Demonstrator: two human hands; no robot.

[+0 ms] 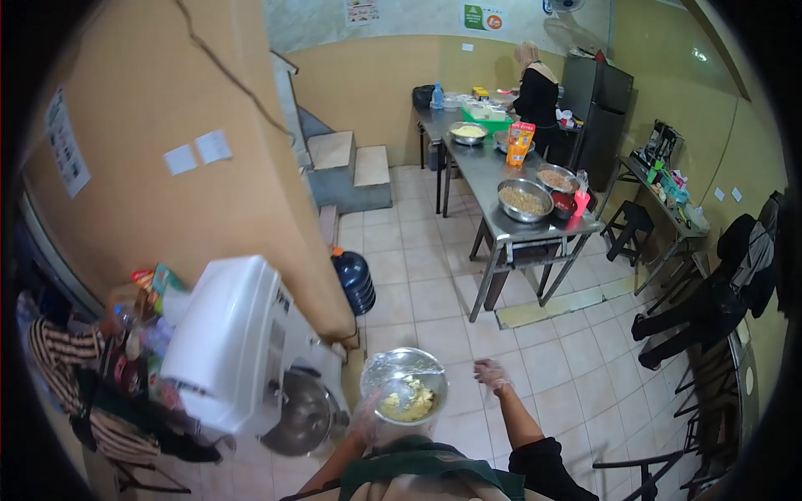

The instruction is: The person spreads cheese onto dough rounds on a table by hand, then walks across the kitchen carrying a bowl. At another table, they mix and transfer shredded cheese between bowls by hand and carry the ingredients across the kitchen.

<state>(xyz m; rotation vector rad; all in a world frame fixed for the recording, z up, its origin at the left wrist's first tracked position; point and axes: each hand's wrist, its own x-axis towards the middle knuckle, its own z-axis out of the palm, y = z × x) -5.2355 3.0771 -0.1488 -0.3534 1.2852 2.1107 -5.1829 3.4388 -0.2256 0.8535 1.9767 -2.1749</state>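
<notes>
Bowl rim (442, 387) near mixer (225, 334), wide tiled floor (472, 338) before table edge (539, 231)

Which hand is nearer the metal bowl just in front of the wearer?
Left. The left hand is at the left side of the bowl; the right hand is out to its right, apart.

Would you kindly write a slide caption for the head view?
Left hand against a metal bowl of pale yellow food, with the plastic-gloved right hand apart from it.
</notes>
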